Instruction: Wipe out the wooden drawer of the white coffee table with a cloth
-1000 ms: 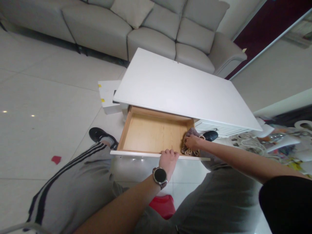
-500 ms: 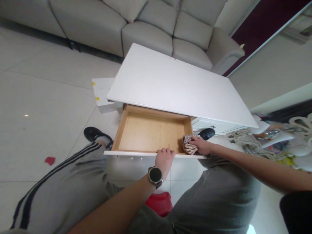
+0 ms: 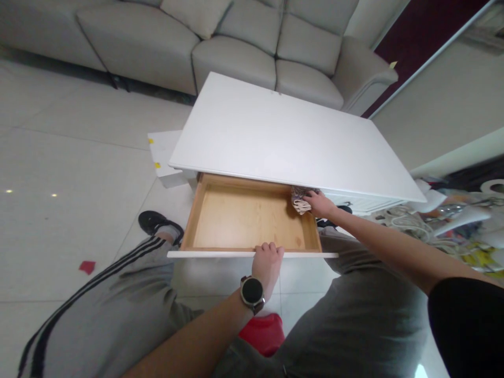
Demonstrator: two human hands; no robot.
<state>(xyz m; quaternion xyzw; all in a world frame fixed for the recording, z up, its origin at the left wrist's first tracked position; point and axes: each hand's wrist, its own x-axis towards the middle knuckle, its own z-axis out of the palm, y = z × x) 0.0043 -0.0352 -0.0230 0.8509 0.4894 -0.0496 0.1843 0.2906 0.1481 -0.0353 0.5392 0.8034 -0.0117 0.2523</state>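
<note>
A wooden drawer [image 3: 232, 215] with a white front is pulled out of a white cabinet [image 3: 275, 136]. My left hand [image 3: 268, 262], with a watch [image 3: 252, 290] on the wrist, has its fingers curled over the top edge of the drawer front. In my right hand [image 3: 319, 203] is a bunched, patterned cloth [image 3: 301, 202], at the drawer's back right corner by the right side wall. Part of the cloth is under the cabinet top's edge. Nothing else shows inside the drawer.
A grey sofa [image 3: 236, 58] stands behind the cabinet, and a white box [image 3: 165, 152] at its left. Cables and assorted items [image 3: 413, 223] lie on the right. Below the drawer is a red object [image 3: 263, 335]; a red scrap [image 3: 87, 267] lies on the floor.
My right hand has moved the cloth from the drawer's front right corner back along the right side to the rear. My left hand stays on the drawer front.
</note>
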